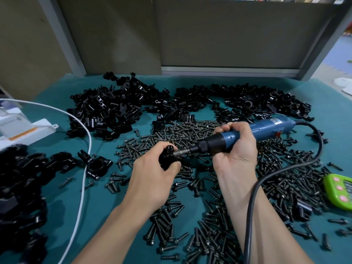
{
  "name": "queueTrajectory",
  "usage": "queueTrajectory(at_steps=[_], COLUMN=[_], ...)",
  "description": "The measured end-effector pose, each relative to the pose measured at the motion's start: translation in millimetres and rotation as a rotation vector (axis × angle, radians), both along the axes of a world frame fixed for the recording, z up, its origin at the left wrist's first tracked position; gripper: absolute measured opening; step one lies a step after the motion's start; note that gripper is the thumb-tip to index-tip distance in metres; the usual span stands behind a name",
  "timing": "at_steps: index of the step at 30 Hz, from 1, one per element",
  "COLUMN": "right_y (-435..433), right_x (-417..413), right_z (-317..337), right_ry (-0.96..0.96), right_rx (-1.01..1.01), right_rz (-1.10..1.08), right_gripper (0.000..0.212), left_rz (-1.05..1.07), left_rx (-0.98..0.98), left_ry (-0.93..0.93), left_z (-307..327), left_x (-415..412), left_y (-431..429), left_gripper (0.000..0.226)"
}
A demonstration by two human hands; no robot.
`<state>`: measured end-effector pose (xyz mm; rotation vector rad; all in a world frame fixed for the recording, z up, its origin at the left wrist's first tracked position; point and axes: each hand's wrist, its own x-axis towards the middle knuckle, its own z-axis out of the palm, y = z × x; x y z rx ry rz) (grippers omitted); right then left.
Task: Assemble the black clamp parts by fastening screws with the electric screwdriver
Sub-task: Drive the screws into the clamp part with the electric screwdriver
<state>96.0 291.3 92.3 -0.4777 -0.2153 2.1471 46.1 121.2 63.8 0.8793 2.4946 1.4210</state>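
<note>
Black clamp [168, 158] is gripped in my left hand [152, 174], fingers curled round it, over the middle of the teal bench [61, 212]. My right hand [236, 149] wraps the blue screwdriver [219, 142], its bit touching the clamp. Screws [190, 130] lie scattered underneath, and clamp parts [114, 107] are heaped along the far edge.

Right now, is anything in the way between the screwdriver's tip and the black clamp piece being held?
Nothing visible is. The right hand grips the electric screwdriver, and its bit meets the black clamp part held in the left hand.
</note>
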Motion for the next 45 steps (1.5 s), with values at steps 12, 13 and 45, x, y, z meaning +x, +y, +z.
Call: queueTrajectory(at_steps=[12,13,45], right_y=[6,6,19], right_x=[-1,-1,15], right_z=[7,7,8], right_ry=[0.052,0.053,-0.039], right_rx=[0.167,0.18,-0.014], right_rz=[0.023,0.026,0.165], right_gripper=[0.021,0.021,0.016], left_rz=[-0.028,-0.031,-0.208], left_rx=[-0.025,-0.027,-0.195], left_ry=[-0.121,-0.125,-0.149], left_z=[0,0,8], left_x=[2,2,-9], left_y=[3,3,-3], left_gripper=[0.012,0.011,0.025])
